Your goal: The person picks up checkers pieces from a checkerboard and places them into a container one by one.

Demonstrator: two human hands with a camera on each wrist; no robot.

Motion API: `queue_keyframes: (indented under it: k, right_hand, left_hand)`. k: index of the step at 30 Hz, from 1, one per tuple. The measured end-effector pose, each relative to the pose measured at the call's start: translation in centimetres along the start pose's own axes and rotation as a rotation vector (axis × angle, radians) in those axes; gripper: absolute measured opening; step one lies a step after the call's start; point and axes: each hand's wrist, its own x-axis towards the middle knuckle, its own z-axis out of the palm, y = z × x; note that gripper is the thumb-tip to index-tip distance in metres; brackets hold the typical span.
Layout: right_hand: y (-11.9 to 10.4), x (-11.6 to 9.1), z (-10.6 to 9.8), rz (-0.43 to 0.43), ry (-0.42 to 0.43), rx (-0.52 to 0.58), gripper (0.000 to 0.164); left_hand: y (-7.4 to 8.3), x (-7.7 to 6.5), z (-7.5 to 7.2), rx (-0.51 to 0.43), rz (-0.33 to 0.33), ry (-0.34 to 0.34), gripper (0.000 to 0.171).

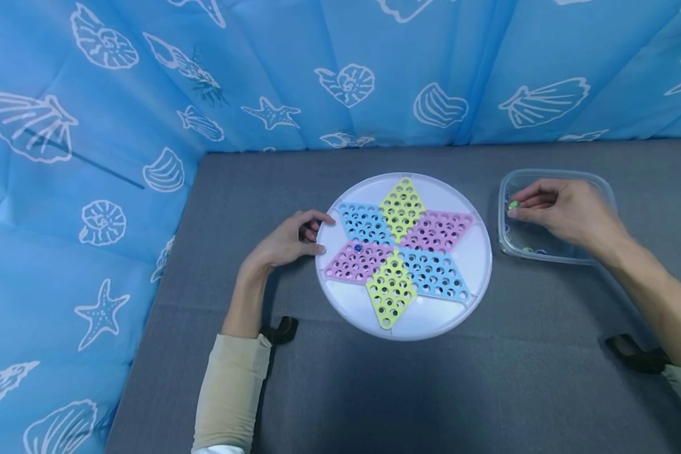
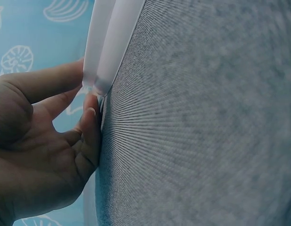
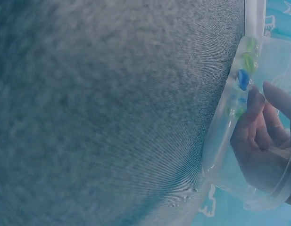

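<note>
In the head view, my left hand [image 1: 286, 243] holds the left rim of a round white Chinese checkers board [image 1: 340, 230], thumb and index fingertip on its edge. The left wrist view shows fingers [image 2: 70, 77] against the board's side [image 2: 105, 47], low by the table. One dark blue marble [image 1: 358, 248] sits in a pink section near the board's left. My right hand [image 1: 573, 211] reaches into a clear plastic container [image 1: 556, 257] and pinches a green marble [image 1: 513, 205]. Blue [image 3: 243, 80] and green marbles [image 3: 249, 62] lie by its fingertips in the right wrist view.
A grey cloth covers the table [image 1: 459, 391]. Blue curtains [image 1: 272, 75] with white shell prints stand along its back and left. Dark wrist mounts [image 1: 284, 329] sit on both forearms. The container stands right of the board, with a narrow strip of table between.
</note>
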Motion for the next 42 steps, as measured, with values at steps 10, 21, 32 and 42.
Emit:
queue_keyframes:
  k: [10, 21, 32, 42]
  right_hand:
    - [0.2, 0.6, 0.4, 0.045, -0.021, -0.046, 0.036]
    - [0.3, 0.9, 0.6, 0.027, -0.059, -0.086, 0.038]
    - [0.2, 1.0, 0.8, 0.003, -0.064, -0.067, 0.034]
    - [0.2, 0.9, 0.5, 0.007, -0.088, -0.059, 0.038]
  left_hand:
    - [0.1, 0.1, 0.0, 0.016, -0.006, -0.004, 0.046]
    - [0.1, 0.2, 0.0, 0.006, -0.004, -0.006, 0.045]
    - [0.2, 0.1, 0.0, 0.014, -0.006, -0.003, 0.045]
    - [0.2, 0.1, 0.0, 0.006, 0.011, -0.007, 0.044]
